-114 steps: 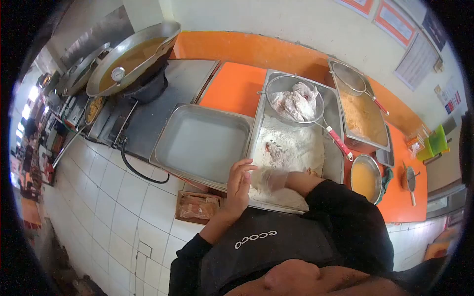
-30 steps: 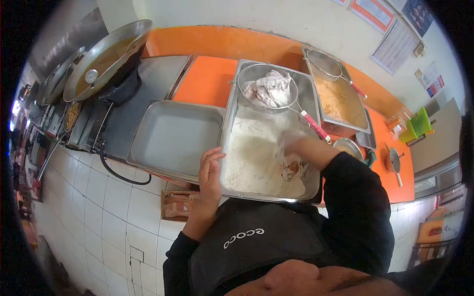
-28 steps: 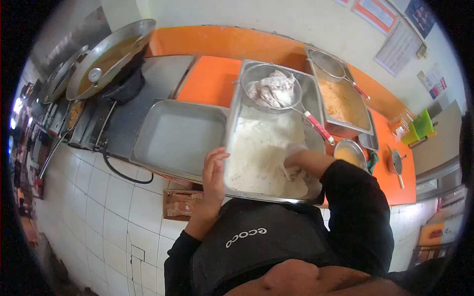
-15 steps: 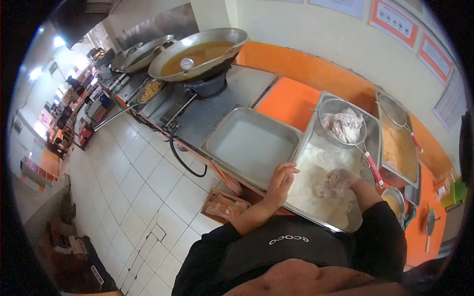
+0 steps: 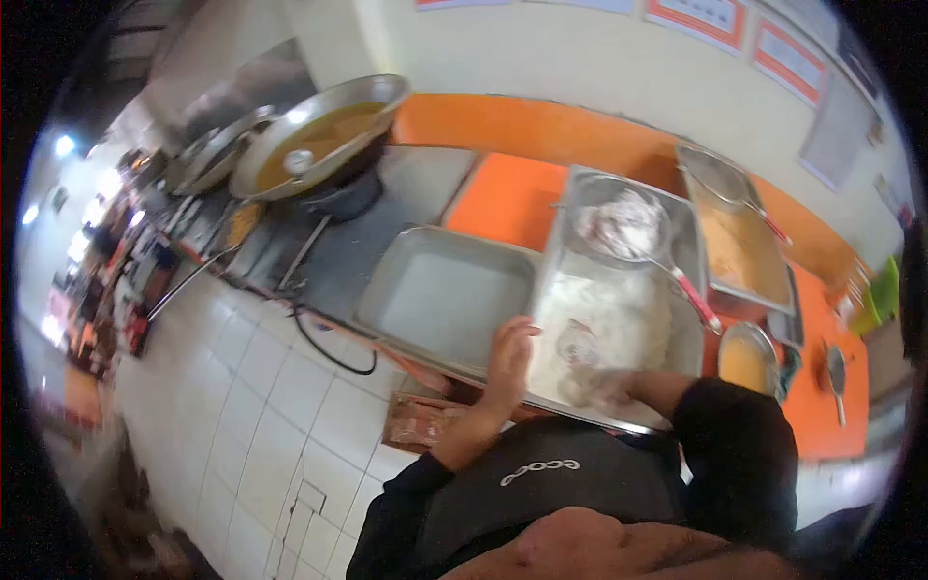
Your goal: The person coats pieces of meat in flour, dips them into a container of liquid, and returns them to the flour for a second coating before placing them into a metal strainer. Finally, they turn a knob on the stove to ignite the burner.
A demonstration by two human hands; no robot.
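A deep metal tray [image 5: 688, 360] holds white flour [image 5: 619, 314]. My right hand [image 5: 607, 389], dusted and blurred by motion, is low in the flour, beside a coated piece [image 5: 578, 345]; its fingers are smeared, so any grip is unclear. My left hand [image 5: 510, 360] rests at the tray's left edge with its fingers apart, holding nothing. Over the back of the tray sits a strainer with a red and white handle [image 5: 694, 298], and floured pieces [image 5: 623, 224] lie in it. To the left is a shallow metal tray [image 5: 449, 290].
A large wok of oil [image 5: 324, 140] with a round thermometer stands at the back left. On the right are a tray of orange-tinted coating [image 5: 737, 249] with another strainer, a bowl of yellowish liquid [image 5: 746, 363] and a green container [image 5: 882, 292]. A box of packages [image 5: 421, 423] sits below.
The view has turned, shifting the counter leftward. My right hand has moved toward the near left part of the flour, and a coated piece now shows beside it. My left hand stays at the tray edge.
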